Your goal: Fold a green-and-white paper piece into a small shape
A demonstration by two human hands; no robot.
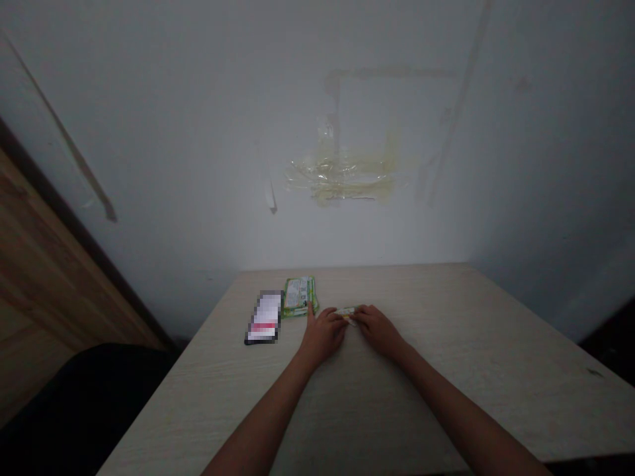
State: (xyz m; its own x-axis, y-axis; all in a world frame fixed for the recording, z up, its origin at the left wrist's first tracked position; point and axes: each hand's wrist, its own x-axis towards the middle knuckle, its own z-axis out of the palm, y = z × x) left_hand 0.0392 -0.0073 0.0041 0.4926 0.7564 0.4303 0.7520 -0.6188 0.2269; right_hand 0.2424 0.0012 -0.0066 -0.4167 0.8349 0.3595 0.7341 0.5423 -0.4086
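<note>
Both of my hands rest on a pale wooden table (446,344), meeting near its middle. My left hand (322,334) and my right hand (380,330) pinch a small yellowish wrapped item (346,312) between their fingertips. The index finger of my left hand points up toward a green packet (299,295) lying flat just behind it. Left of that packet lies a phone (264,317) with a lit, blurred screen.
The table stands against a white wall (198,132) with old tape residue (342,172). A wooden panel (34,277) runs along the left. A dark shape (84,403) sits low at the left, beside the table's edge.
</note>
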